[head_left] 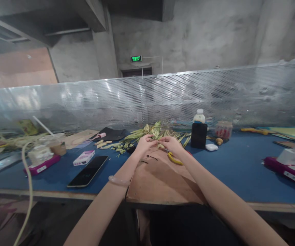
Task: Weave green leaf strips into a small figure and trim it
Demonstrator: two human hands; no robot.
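Over the wooden board (163, 181), my left hand (146, 143) and my right hand (171, 144) meet fingertip to fingertip. Both are closed in a pinch around something small, partly hidden by the fingers and too small to name. Just behind them lies a heap of pale green, leafy flower stems (156, 130). Loose yellow-green flower pieces (122, 147) are scattered left of my left hand. Beneath my right wrist rests a tool with yellow handles (174, 159), its head mostly hidden. Short dark bits (152, 157) lie on the board near my left wrist.
Left of the board are a dark phone (88, 171), a small pink-white box (84, 158) and a magenta device (42, 164). To the right stand a black upright object (198, 135), a bottle (199, 116), a white case (211, 147), a jar (223, 130) and another magenta device (288, 171). A perforated metal screen (163, 99) runs behind.
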